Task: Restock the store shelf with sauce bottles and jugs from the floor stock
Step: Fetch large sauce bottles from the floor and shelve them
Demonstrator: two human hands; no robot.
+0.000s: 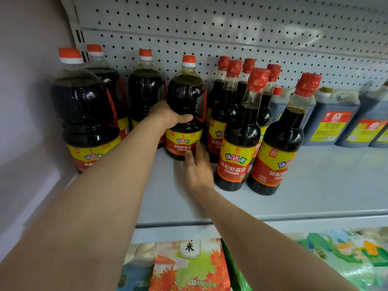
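left hand (pixel 168 116): wrapped around the waist of a big soy sauce jug (pixel 185 108), thumb across the front just above the label, the other fingers hidden behind it

right hand (pixel 197 166): fingers straight and relaxed, tips touching the lower label of that same jug, not curled around anything

soy sauce jug: upright on the shelf (pixel 315 185), roughly mid-depth toward the back panel, orange cap, dark liquid, yellow and red label. can't really tell if the base is fully down on the shelf or a hair off it

other big jugs (pixel 84 110): three more of the same kind at the shelf's left end, one near the front edge, two further back against the pegboard

slim bottles (pixel 237 133): a bunch with red foil tops just right of the held jug, two standing closest to the front edge, the rest behind them

square jugs (pixel 333 120): dark rectangular ones with yellow labels, toward the right end at the back

pegboard (pixel 231 28): grey perforated back panel behind everything

rice bags (pixel 189 267): colourful bags below the shelf's front edge, one with maple leaf print
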